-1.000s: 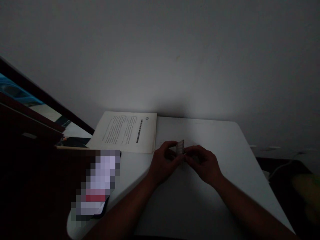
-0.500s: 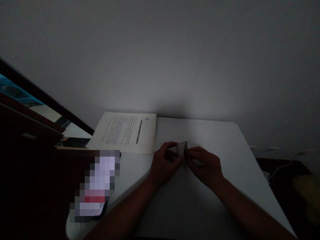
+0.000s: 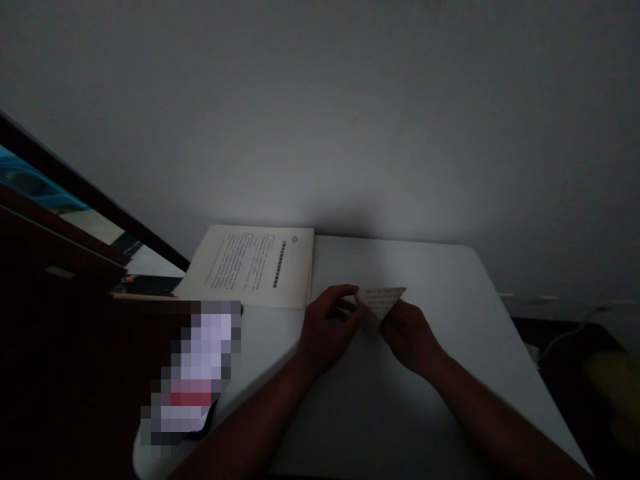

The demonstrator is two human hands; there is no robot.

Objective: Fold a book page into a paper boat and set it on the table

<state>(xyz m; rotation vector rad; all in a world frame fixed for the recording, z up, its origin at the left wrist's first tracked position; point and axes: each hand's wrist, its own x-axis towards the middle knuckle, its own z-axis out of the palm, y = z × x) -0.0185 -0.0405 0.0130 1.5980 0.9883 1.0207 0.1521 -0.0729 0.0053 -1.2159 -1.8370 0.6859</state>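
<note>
A small folded piece of printed paper (image 3: 384, 299) is held up above the white table, its face roughly a triangle with the point downward. My left hand (image 3: 327, 327) curves round its left edge, fingertips and thumb closed on that side with a gap behind them. From the lower right, my right hand (image 3: 413, 333) grips the same paper; its fingertips are partly hidden behind the sheet. Rows of small print show on the paper's near face, too dim to read.
A stack of printed sheets or a booklet (image 3: 250, 267) lies at the table's back left. Nearer on the left is a phone (image 3: 200, 373) with a pixelated screen. The white table (image 3: 430, 267) meets a grey wall behind. A pale cable (image 3: 560, 337) runs at the right.
The folded paper has turned and opened out to the right, so a wider printed triangle faces me. My right hand has shifted beneath and behind it; my left hand has barely moved.
</note>
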